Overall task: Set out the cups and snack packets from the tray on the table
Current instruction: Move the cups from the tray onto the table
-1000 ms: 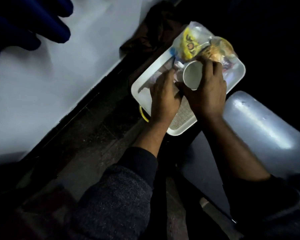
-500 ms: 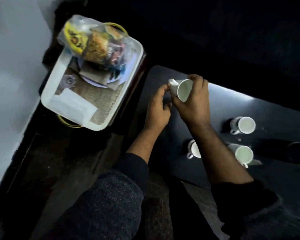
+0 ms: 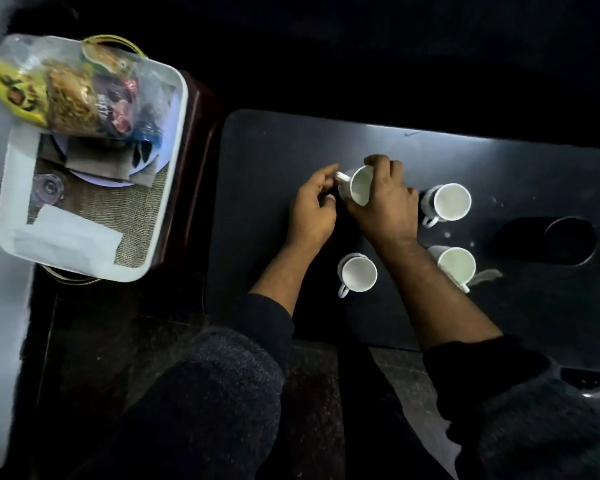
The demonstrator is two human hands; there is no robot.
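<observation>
The right hand (image 3: 383, 206) grips a small white cup (image 3: 355, 186) from above, fingers curled over its rim and far side; the cup is tilted, its mouth facing up and toward the person, its handle pointing left. The left hand (image 3: 313, 207), fingers loosely curled, touches that handle with thumb and fingertip; whether it pinches cannot be told. The cup is plain, glossy and empty, held low over the dark table (image 3: 274, 150). Cups counted: four, one in hand and three standing upright on the table, at right (image 3: 451, 201), near right (image 3: 456, 265) and near centre (image 3: 357, 273). The white tray (image 3: 168, 188) sits on a separate dark stand to the left, holding a clear bag of snack packets (image 3: 66, 90) at its far end.
</observation>
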